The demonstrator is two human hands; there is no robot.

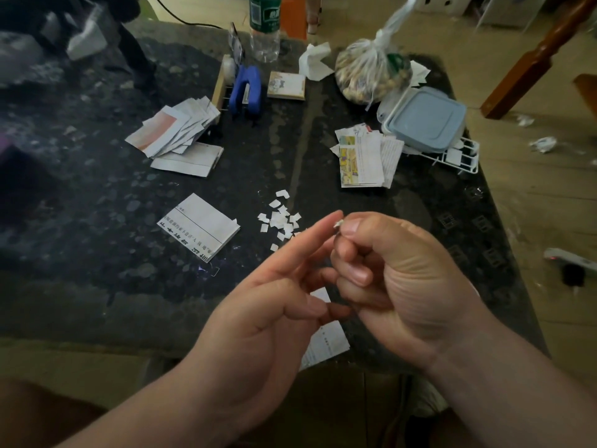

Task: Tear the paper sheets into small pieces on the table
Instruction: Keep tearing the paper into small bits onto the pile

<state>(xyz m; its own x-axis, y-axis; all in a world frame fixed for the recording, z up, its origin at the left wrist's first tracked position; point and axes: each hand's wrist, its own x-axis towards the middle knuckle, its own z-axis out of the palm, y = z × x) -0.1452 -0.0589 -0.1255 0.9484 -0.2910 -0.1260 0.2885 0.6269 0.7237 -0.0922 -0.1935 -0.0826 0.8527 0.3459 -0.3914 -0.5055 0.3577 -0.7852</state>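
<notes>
My right hand pinches a tiny white paper scrap between thumb and forefinger, its other fingers curled. My left hand is beside it, fingers loosely extended, its forefinger tip almost touching the scrap. Behind the hands lies a scatter of several small torn pieces on the dark table. A folded printed sheet lies to the left of them. Another white sheet lies under my hands at the table's near edge, partly hidden.
Two stacks of paper slips sit further back, the left stack and the right stack. Behind them are a blue stapler, a small notepad, a plastic bottle, a tied bag and a lidded blue box on a white rack.
</notes>
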